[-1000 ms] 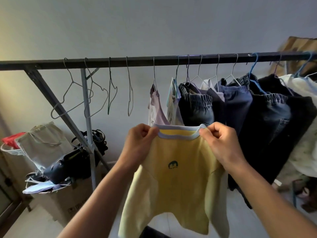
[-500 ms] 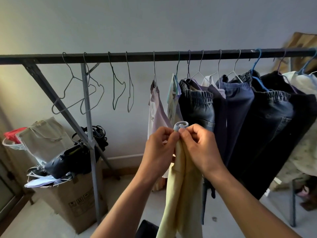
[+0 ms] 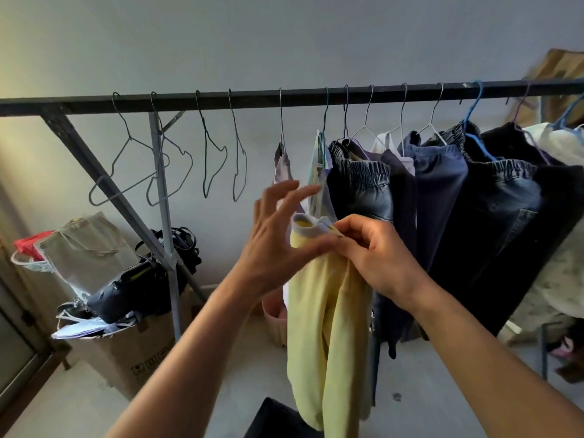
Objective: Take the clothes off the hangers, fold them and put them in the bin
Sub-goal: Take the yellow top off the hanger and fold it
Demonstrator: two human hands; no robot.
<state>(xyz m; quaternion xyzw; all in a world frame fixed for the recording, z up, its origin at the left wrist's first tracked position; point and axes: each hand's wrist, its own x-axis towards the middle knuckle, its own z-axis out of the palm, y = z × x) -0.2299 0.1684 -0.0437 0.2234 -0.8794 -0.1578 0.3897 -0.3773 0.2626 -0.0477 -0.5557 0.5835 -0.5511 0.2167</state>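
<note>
The right hand (image 3: pixel 376 257) grips the yellow garment (image 3: pixel 325 327) at its folded neckband; the left hand (image 3: pixel 278 235), fingers spread, holds nothing. The garment hangs below both hands, off its hanger. Four empty hangers (image 3: pixel 177 165) hang left of the hands; the remaining clothes (image 3: pixel 442 197) stay hung to the right. No bin is identifiable

Left hand (image 3: pixel 278 235) motion-blurred at fingers; grip on yellow garment (image 3: pixel 325 317) indeterminate. Garment hem hidden behind dark object (image 3: pixel 278 418), itself cut by bottom edge. Rail (image 3: pixel 284 98) ends cropped. Pink container (image 3: pixel 275 317) partly occluded
</note>
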